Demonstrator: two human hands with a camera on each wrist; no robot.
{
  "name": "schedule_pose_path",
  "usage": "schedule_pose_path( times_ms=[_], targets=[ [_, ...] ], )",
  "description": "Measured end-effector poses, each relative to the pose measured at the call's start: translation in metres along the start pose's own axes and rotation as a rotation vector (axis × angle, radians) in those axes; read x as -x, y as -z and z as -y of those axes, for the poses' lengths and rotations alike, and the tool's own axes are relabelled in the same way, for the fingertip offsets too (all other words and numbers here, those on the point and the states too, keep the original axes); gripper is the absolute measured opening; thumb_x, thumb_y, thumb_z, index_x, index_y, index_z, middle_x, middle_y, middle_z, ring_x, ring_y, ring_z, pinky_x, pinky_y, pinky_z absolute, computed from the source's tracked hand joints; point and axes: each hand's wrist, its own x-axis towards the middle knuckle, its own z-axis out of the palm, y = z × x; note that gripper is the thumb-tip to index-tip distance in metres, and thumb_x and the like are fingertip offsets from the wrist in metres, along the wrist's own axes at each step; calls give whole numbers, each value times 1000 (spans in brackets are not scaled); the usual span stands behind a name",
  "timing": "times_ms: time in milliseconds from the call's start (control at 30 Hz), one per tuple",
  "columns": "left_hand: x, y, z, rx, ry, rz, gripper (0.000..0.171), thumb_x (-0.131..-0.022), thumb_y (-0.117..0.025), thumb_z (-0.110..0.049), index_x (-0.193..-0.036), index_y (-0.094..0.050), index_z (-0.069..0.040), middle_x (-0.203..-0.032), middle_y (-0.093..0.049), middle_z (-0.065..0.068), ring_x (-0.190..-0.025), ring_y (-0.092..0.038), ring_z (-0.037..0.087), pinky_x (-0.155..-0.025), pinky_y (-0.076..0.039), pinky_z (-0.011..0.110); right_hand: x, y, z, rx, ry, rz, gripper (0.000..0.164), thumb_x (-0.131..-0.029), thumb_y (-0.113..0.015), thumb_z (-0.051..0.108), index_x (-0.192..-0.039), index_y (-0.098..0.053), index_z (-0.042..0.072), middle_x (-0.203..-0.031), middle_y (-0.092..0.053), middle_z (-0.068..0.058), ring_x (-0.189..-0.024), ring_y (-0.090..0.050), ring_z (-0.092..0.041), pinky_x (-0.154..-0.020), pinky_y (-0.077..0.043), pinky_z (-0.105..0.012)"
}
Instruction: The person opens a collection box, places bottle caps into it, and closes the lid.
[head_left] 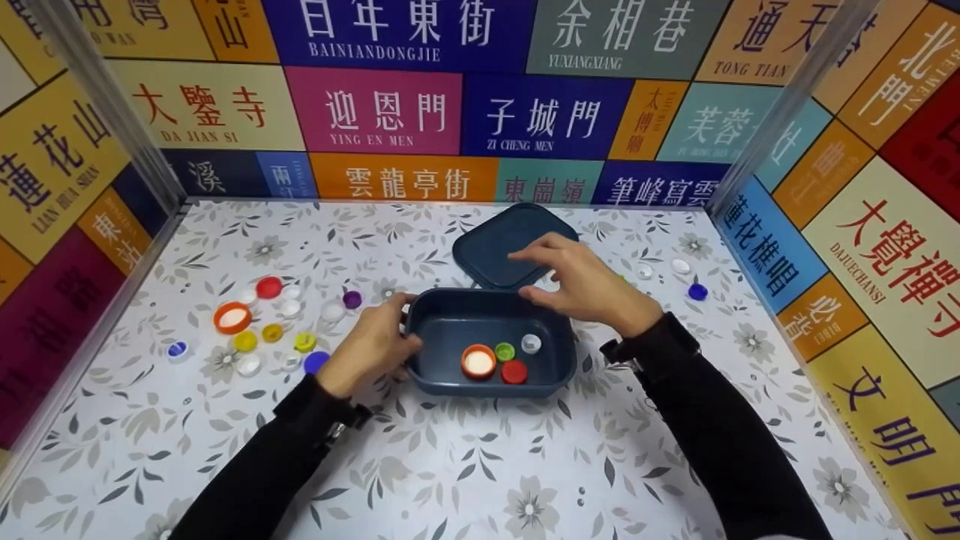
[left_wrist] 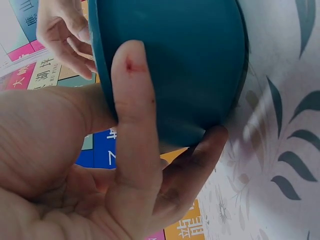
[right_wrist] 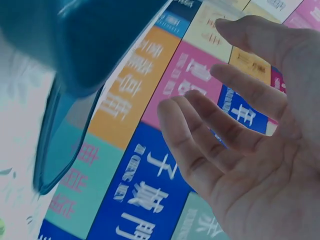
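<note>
The box [head_left: 442,334] sits on the desk [head_left: 420,465] between the two hands, its long axis running left to right, with four small caps [head_left: 514,372] inside it. The left hand [head_left: 373,339] is the nearer, gripping the box's left end with thumb and fingers against the wall; the right hand [head_left: 589,289] holds nothing, thumb and fingers parted by the far right corner, above the lid [head_left: 491,244] lying just beyond.

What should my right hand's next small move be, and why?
Perhaps move the right hand toward the blue cap on the right: the hand is empty, the left hand holds the open box, and other caps already lie inside.
</note>
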Motion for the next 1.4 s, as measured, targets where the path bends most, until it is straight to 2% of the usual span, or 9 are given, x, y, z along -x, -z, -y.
schedule_pose_path(
  times_ms=[67,333,567,667,833,933,1100,1200,1400],
  targets=[
    [1,0,0,2,3,-1,75,-98,-75,5,-169,-52,-4,-141,-77,34,-59,-75,18,-55,-68,36,1,2,-7,-7,-36,-1,57,-107,-87,28,-160,-72,17,-149,-70,-17,-133,-71,-35,-100,-67,-50],
    [0,-1,-2,28,40,15,78,-99,-75,5,-172,-49,-7,-141,-77,33,-58,-75,20,-62,-72,48,10,5,-43,-13,-133,-46,62,-106,-88,29,-163,-69,17,-151,-69,-20,-134,-68,-39,-101,-64,-56],
    [0,-1,-1,-3,36,7,77,-99,-75,4,-171,-50,-6,-141,-76,35,-58,-74,18,-56,-69,38,20,6,-85,-10,-242,-31,69,-105,-90,31,-166,-65,10,-151,-65,-26,-140,-64,-48,-121,-54,-67],
    [0,-1,-1,-22,21,3,76,-99,-75,3,-170,-51,-4,-140,-76,35,-65,-77,20,-58,-69,36,25,6,-101,-2,-288,-12,73,-103,-90,32,-167,-63,8,-154,-63,-28,-144,-61,-50,-127,-49,-70],
    [-1,0,0,-74,-8,-24,75,-98,-77,1,-168,-53,-2,-139,-78,31,-83,-80,25,-73,-71,36,34,7,-123,22,-366,25,82,-101,-91,41,-170,-60,8,-164,-56,-32,-154,-53,-55,-132,-43,-74],
    [-1,1,0,-78,-9,-29,75,-97,-76,1,-168,-54,-2,-140,-78,31,-83,-79,25,-74,-70,36,39,7,-133,31,-418,65,91,-99,-93,49,-172,-56,9,-168,-51,-34,-158,-49,-56,-133,-42,-75],
    [-1,1,0,-38,15,-11,76,-98,-74,2,-170,-52,-3,-142,-76,34,-65,-75,20,-60,-68,34,43,7,-143,46,-469,131,100,-96,-94,55,-175,-52,8,-173,-45,-37,-163,-42,-59,-136,-38,-77],
    [-1,0,-1,-18,30,1,76,-99,-73,3,-171,-50,-4,-144,-74,35,-61,-74,19,-56,-66,33,44,7,-148,54,-475,162,102,-95,-95,54,-174,-52,5,-170,-48,-39,-159,-47,-60,-134,-41,-76],
    [-1,0,-1,-24,22,2,76,-98,-73,3,-171,-51,-4,-142,-75,35,-65,-75,21,-58,-67,33,45,7,-153,59,-489,210,101,-96,-96,50,-174,-52,3,-166,-53,-39,-155,-51,-57,-133,-43,-74]
  ],
)
